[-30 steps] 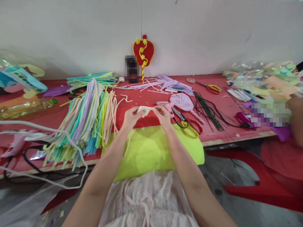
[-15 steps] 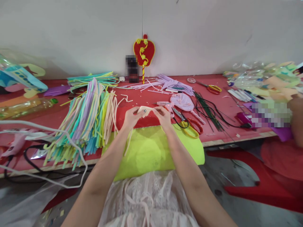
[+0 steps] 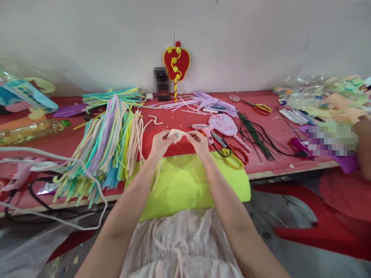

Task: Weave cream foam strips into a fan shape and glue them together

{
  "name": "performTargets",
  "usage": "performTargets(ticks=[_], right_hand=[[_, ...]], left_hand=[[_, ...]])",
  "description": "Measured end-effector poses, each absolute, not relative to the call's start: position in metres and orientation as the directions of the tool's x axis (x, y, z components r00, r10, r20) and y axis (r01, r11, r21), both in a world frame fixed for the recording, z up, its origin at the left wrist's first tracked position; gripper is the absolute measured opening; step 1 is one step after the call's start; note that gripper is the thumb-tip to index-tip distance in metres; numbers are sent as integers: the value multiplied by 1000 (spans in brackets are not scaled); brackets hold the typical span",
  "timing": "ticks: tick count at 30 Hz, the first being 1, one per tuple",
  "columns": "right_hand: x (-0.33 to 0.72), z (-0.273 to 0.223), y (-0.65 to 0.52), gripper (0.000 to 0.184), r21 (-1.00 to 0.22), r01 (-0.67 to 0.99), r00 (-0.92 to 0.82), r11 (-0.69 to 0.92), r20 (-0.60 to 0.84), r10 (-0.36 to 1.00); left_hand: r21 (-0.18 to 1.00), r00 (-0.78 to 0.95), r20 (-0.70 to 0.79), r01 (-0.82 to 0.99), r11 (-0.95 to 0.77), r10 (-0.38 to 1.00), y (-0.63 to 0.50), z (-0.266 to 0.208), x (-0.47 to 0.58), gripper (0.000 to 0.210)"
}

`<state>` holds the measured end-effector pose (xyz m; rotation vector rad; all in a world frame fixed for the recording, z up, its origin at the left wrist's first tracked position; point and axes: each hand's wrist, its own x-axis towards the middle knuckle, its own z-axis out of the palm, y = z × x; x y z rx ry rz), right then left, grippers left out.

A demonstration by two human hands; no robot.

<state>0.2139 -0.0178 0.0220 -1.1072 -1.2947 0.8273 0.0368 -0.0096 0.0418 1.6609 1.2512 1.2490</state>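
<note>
My left hand and my right hand both pinch a small cream-coloured piece between them, above the red tabletop. It seems to be made of chenille stem, with a ragged or looped lower edge; its exact shape is partly hidden by my fingers. A thin cream chenille stem hangs below my left hand over the yellow-green sheet. Just right of my right hand lie a pink glue gun and scissors with red and yellow handles.
Bundled pastel chenille stems fill the left side. A red apple-shaped decoration on a striped stick stands at the wall. Dark green wires, a lilac disc and more scissors lie right. A person's arm shows at far right.
Both hands stay almost in place. The cream piece between my fingers has tilted slightly, its right end a little lower.
</note>
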Motion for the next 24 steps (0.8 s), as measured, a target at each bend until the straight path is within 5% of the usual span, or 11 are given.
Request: performTargets(ticks=[24], right_hand=[[215,24,-18,29,-953,132,114,272,287,951]], left_hand=[[941,77,239,227,-251,968,-10,43,36,24]])
